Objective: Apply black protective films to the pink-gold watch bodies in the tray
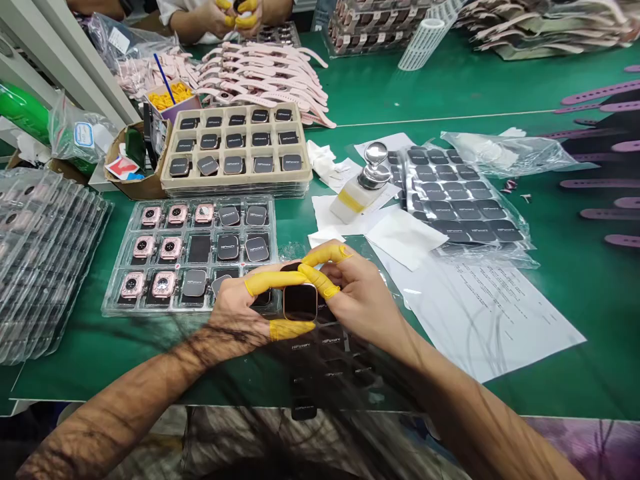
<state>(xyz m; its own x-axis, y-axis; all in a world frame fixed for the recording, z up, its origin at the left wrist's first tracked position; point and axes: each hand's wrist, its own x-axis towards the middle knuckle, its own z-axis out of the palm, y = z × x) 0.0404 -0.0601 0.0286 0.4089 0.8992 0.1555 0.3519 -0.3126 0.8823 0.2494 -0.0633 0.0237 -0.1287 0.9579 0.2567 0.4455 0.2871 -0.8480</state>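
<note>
Yellow finger cots cover the working fingertips of both my hands. A smartwatch (300, 303) with a dark screen and a pinkish-gold frame, no strap visible, is gripped by its edges between thumb and forefinger of my left hand (245, 303). My right hand (353, 287) is closed in a pinch at the watch's upper edge; a small dark piece (291, 266) shows by its fingertips, too covered to identify. Below both hands lies a sheet of black square stickers (331, 341) printed HiFuture. To the left, a clear tray (120, 257) holds pink watch bodies and several black-faced pieces.
Behind the clear tray stands a beige tray (167, 157) of black-faced squares. A pump bottle (357, 193), papers (480, 313) and bagged sticker sheets (465, 193) lie right of centre. Stacked clear trays (45, 267) stand at left. A co-worker's hands (240, 17) show at the back.
</note>
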